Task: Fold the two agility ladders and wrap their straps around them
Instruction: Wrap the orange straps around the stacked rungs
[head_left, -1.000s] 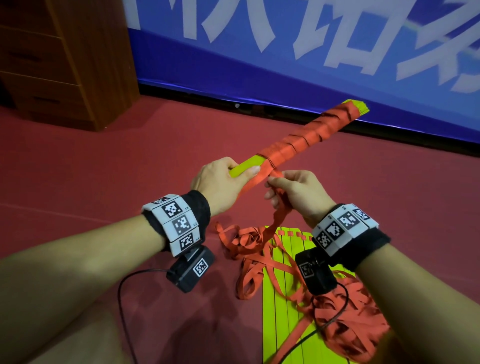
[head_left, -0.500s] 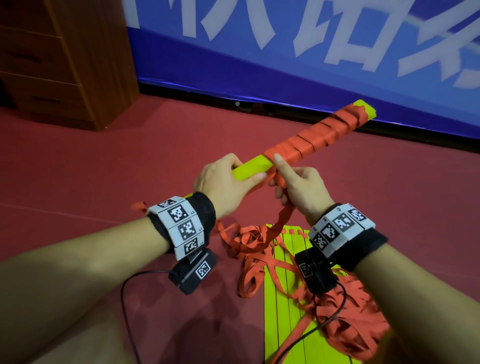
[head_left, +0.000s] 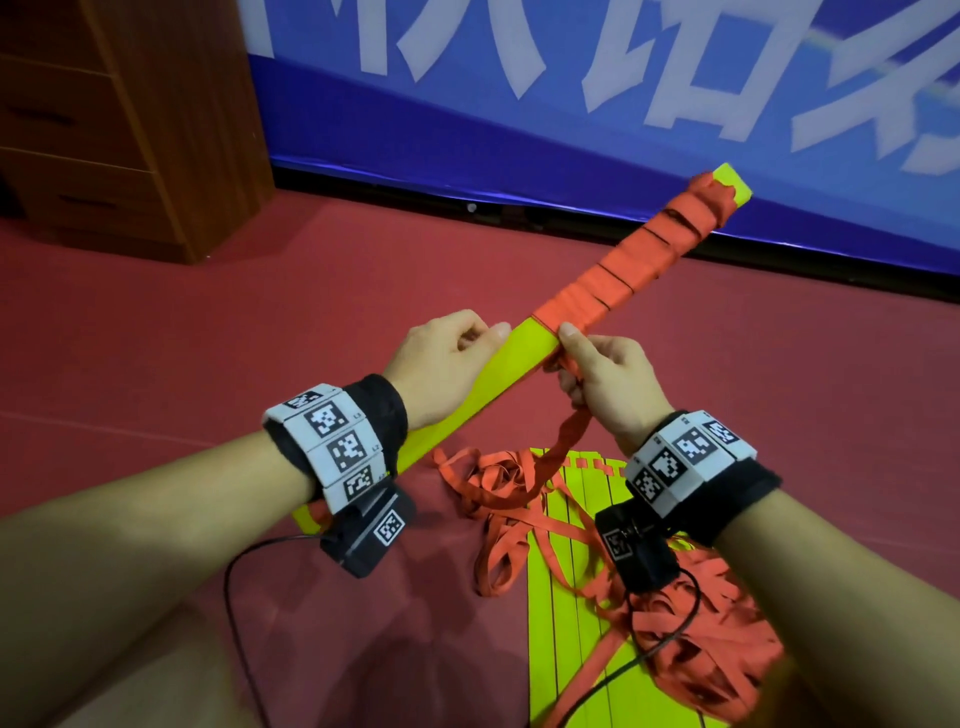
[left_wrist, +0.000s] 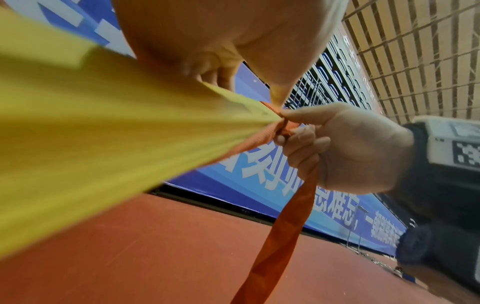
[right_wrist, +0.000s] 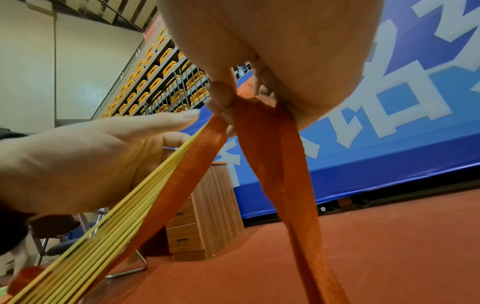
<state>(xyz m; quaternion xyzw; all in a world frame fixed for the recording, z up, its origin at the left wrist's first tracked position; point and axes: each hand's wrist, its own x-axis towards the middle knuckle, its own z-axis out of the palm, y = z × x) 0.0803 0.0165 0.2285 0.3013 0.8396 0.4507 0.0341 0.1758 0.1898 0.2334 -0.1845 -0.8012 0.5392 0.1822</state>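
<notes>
- Red floor (head_left: 260, 322); blue banner (head_left: 519, 114) and wooden cabinet (head_left: 130, 130) behind.
- Left hand (head_left: 441, 364) gripped the folded ladder (head_left: 498, 374), held aloft.
- Right hand (head_left: 608, 379) pinched its orange strap (head_left: 566, 436).
- Second ladder (head_left: 571, 597) lay on the floor.

The folded ladder (head_left: 488, 384) is a stack of thin yellow-green plastic slats, smooth and faintly glossy on the flat face. The strap (right_wrist: 275, 156) is orange woven cloth, matt, its weave showing up close. The floor (head_left: 260, 322) is a dull red, even, matt surface. The cabinet (head_left: 130, 119) at far left looks like brown wood-grain laminate. The banner (head_left: 571, 119) is glossy blue sheet. The wristbands (head_left: 332, 441) are black fabric carrying white plastic blocks.
</notes>
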